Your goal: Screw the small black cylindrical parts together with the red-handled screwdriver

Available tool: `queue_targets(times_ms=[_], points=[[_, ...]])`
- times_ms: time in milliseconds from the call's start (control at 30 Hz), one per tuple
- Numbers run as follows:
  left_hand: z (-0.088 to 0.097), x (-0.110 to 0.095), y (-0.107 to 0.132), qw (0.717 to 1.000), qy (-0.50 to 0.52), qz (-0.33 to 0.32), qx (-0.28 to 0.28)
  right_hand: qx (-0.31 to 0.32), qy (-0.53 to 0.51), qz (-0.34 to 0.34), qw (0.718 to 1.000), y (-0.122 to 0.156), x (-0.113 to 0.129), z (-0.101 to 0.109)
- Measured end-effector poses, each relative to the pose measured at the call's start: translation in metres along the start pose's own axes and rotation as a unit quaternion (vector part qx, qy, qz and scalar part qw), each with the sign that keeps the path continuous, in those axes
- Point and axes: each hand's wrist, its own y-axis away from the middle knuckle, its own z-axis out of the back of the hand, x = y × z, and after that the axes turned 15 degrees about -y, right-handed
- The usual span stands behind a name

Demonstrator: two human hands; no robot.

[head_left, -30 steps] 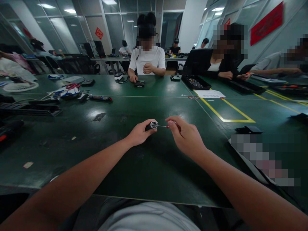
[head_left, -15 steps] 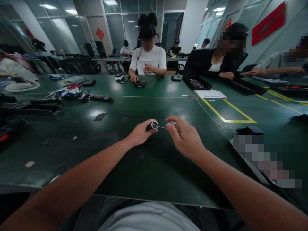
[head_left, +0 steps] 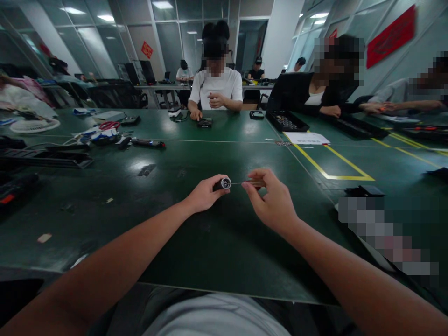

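My left hand [head_left: 203,193] is closed around a small black cylinder with a silver round end [head_left: 224,183], held just above the green table [head_left: 217,242]. My right hand [head_left: 271,200] pinches a thin screwdriver [head_left: 245,183] whose metal shaft points left into the cylinder's silver end. The screwdriver's handle is mostly hidden under my fingers. Both forearms reach in from the bottom of the view.
Black trays [head_left: 45,158] and a pen-like tool [head_left: 147,143] lie at the left. A black tray [head_left: 286,121], white paper [head_left: 310,138] and yellow tape lines [head_left: 332,161] sit at the right. A small black object [head_left: 362,190] rests near my right. Three people sit across the table.
My right hand has turned slightly and lifted its fingers on the screwdriver; the shaft stays in the cylinder's end. My left hand has hardly moved.
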Motion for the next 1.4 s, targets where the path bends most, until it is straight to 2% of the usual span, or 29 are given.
queue_targets(times_ms=[100,267,400,500,600,733,800,933,1100,1400], points=[[0.002,-0.007,0.002,0.999,-0.043,-0.006,0.029,0.008,0.003,-0.016,1.0,-0.001,0.002,0.003],[0.005,-0.014,0.003,0.997,-0.061,-0.013,0.043,0.003,-0.005,-0.026,1.0,-0.002,0.002,0.005],[0.004,-0.013,0.002,0.997,-0.067,-0.007,0.044,-0.026,-0.073,-0.045,0.996,-0.003,-0.007,0.003],[0.004,-0.011,0.001,0.997,-0.069,-0.002,0.037,-0.064,-0.147,-0.092,0.983,-0.007,-0.019,-0.001],[0.006,-0.012,0.001,0.995,-0.099,-0.012,0.025,-0.105,-0.265,-0.17,0.943,-0.013,-0.032,-0.003],[0.009,-0.013,0.001,0.988,-0.153,-0.033,-0.018,-0.093,-0.42,-0.312,0.847,-0.021,-0.042,-0.002],[0.01,-0.012,0.001,0.987,-0.159,-0.028,-0.026,-0.11,-0.44,-0.315,0.834,-0.022,-0.042,-0.002],[0.009,-0.012,0.001,0.99,-0.141,-0.019,-0.016,-0.142,-0.39,-0.223,0.882,-0.019,-0.038,-0.005],[0.008,-0.015,0.001,0.992,-0.125,-0.013,-0.02,-0.109,-0.29,-0.162,0.937,-0.015,-0.039,-0.006],[0.01,-0.016,0.002,0.991,-0.132,0.002,-0.015,-0.066,-0.227,-0.121,0.964,-0.012,-0.035,-0.002]])
